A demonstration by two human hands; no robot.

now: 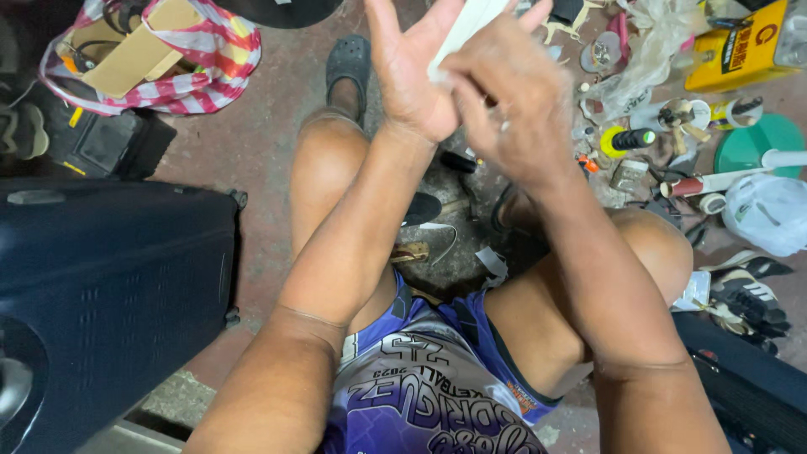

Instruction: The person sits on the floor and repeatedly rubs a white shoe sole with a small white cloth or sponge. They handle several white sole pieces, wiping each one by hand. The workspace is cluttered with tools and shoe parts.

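Note:
Both my hands are raised together over my knees. My left hand (pixel 412 71) has its fingers spread upward, palm against a pale flat strip (pixel 462 29) that runs up out of the top edge. My right hand (pixel 513 97) is curled over the same strip from the right, its fingers blurred. I sit with bare knees apart, a grey clog (pixel 347 63) on my left foot below the hands.
A dark hard case (pixel 109 286) lies at left, a red-and-white striped bag (pixel 181 71) behind it. At right the floor holds a yellow can (pixel 740 50), a green lid (pixel 752 143), tubes, tape rolls, a white plastic bag (pixel 769 210) and a sneaker (pixel 748 298).

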